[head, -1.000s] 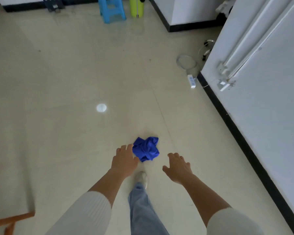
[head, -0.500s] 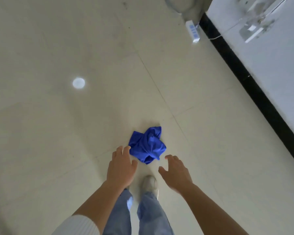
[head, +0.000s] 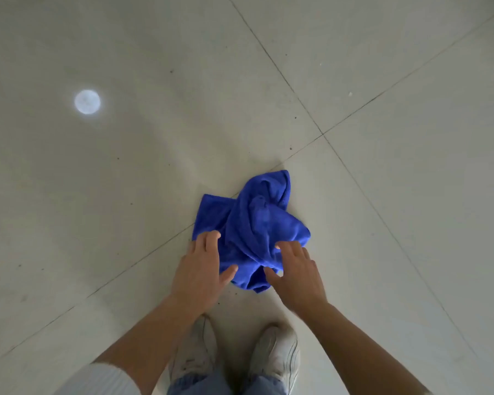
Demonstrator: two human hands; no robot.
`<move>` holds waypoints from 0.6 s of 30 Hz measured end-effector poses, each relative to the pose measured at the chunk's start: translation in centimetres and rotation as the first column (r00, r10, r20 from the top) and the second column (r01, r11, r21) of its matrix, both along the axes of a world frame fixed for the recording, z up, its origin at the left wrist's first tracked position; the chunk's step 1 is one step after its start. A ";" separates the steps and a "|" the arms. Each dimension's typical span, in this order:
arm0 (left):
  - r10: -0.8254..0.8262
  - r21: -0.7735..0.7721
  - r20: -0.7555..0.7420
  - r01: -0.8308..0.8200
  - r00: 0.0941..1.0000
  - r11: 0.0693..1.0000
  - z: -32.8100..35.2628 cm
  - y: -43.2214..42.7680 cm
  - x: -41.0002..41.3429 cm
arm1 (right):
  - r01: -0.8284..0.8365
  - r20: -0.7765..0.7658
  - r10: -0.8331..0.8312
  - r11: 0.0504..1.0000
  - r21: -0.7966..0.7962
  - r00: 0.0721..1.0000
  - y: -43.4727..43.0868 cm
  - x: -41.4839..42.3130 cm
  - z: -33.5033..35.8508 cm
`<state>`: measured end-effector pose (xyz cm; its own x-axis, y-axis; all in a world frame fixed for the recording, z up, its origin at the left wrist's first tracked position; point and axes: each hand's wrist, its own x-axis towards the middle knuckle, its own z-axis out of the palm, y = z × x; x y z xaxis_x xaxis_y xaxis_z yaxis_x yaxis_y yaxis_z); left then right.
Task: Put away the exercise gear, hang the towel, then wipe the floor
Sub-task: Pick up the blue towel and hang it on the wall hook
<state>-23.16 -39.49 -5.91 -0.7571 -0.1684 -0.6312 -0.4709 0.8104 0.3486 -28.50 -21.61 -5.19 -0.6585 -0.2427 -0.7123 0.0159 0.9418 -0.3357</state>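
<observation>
left hand (head: 200, 271): reached blue cloth (head: 257, 220), fingers spread | right hand (head: 296, 276): reached it too, spread

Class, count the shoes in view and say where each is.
2. Left shoe at bottom centre; right shoe beside it; both nearer the person than the blue cloth.

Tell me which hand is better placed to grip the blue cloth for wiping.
Right, probably. The right hand lies spread over the bunched middle of the blue cloth, thumb and fingers either side of a fold; the left hand reaches only its flat left corner.
</observation>
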 end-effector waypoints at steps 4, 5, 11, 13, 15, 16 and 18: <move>-0.099 -0.038 0.105 0.104 0.990 0.994 -2.1 0.4 -0.9 | 0.084 0.027 -0.083 0.996 -0.026 0.996 -0.6 -0.8 -2.3; -0.075 -0.016 0.096 0.077 0.993 0.997 -1.9 0.4 -1.2 | 0.186 0.084 -0.181 0.981 -0.061 0.980 -0.5 -1.0 -1.8; 0.210 0.243 -0.052 -0.192 0.976 0.951 7.7 1.3 -3.5 | 0.657 0.246 -0.609 0.712 -0.247 0.754 0.9 -2.6 8.3; 0.242 0.287 -0.109 -0.202 0.964 0.936 13.4 1.7 -4.5 | 0.725 0.247 -0.683 0.628 -0.282 0.687 1.1 -3.3 14.0; 0.268 0.314 -0.179 -0.203 0.947 0.927 19.9 2.0 -5.4 | 0.753 0.222 -0.727 0.574 -0.323 0.649 1.5 -4.0 20.6; 0.281 0.327 -0.207 -0.205 0.937 0.922 23.4 2.1 -5.9 | 0.757 0.214 -0.739 0.553 -0.347 0.638 1.8 -4.3 24.2; 0.304 0.364 -0.246 -0.203 0.920 0.909 30.8 2.4 -6.6 | 0.761 0.218 -0.751 0.517 -0.392 0.623 2.6 -4.9 32.0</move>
